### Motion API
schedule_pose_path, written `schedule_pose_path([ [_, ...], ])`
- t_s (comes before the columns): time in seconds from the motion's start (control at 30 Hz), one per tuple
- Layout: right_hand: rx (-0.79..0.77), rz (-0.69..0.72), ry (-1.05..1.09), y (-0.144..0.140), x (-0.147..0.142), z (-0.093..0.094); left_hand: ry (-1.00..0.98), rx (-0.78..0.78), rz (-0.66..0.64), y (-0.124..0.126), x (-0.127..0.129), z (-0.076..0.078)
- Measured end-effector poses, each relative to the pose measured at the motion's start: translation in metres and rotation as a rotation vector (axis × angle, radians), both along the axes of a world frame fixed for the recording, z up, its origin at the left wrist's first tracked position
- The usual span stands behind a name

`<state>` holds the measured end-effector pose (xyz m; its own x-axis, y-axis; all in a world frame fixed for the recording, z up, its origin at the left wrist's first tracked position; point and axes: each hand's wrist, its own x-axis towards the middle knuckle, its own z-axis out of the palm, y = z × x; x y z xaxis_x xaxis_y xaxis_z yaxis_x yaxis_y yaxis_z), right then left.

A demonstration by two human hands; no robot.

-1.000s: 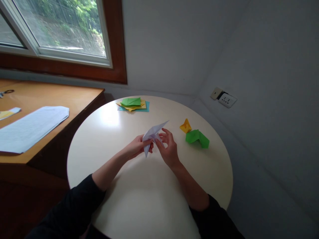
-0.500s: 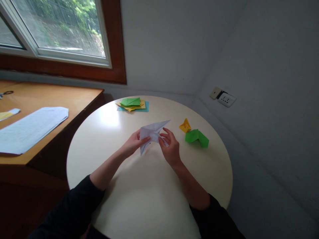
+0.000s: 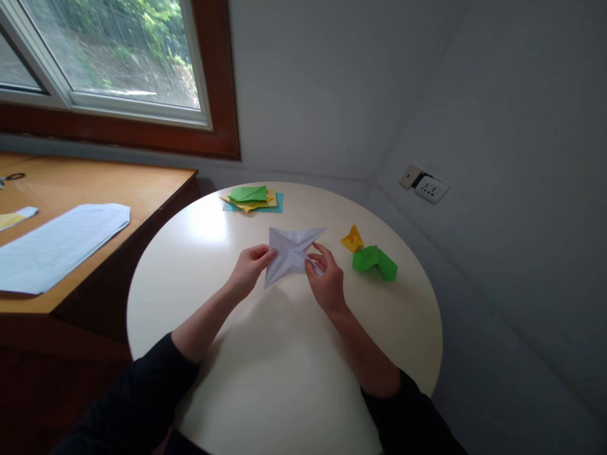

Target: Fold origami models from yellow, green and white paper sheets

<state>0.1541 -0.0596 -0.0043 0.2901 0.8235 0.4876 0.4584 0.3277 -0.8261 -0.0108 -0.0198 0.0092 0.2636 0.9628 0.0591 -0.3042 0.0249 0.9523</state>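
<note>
A creased sheet of white paper [image 3: 290, 251], spread into a four-pointed star shape, is held up over the round white table [image 3: 275, 385]. My left hand [image 3: 249, 268] pinches its left edge between thumb and fingers. At the opposite edge my right hand [image 3: 326, 278] grips the paper with thumb below and fingertips near the upper right point. To the right of that hand lie a folded green paper piece [image 3: 374, 262] and a small folded orange paper piece [image 3: 353, 239], close to each other.
Toward the table's far edge rests a stack of coloured papers [image 3: 253, 197], green on top. On the left, a wooden desk [image 3: 147, 183] bears printed white sheets [image 3: 71, 246] and scissors [image 3: 13, 178]. Wall sockets [image 3: 431, 188] sit beyond the table at right.
The white paper has been opened flatter, so its star shape shows more fully. My left thumb has moved from the middle of the paper out to its left edge.
</note>
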Motion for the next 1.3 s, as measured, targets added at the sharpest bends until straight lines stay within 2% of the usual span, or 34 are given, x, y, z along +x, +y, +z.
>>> schedule_pose_path([
  [0.23, -0.006, 0.003, 0.004, 0.0, 0.0, 0.0, -0.092, -0.091, -0.103, -0.003, 0.0, 0.004],
  [0.43, 0.006, -0.003, -0.062, 0.0, 0.0, 0.0, -0.051, -0.031, -0.032, -0.001, 0.001, 0.0],
  [0.53, 0.052, -0.07, -0.248, -0.001, 0.001, 0.001, -0.046, 0.019, 0.041, -0.001, 0.002, 0.0],
  [0.7, 0.189, -0.304, -0.672, -0.006, -0.005, 0.009, -0.047, 0.073, 0.154, -0.003, 0.008, 0.0],
  [0.8, 0.274, -0.353, -0.786, -0.01, -0.011, 0.012, -0.055, 0.094, 0.174, -0.006, 0.013, -0.001],
  [0.97, 0.323, -0.353, -0.806, -0.012, -0.017, 0.012, -0.059, 0.132, 0.108, -0.012, 0.018, -0.001],
  [1.3, 0.22, -0.254, -0.662, -0.014, -0.016, 0.013, -0.038, 0.092, -0.028, -0.017, 0.018, -0.002],
])
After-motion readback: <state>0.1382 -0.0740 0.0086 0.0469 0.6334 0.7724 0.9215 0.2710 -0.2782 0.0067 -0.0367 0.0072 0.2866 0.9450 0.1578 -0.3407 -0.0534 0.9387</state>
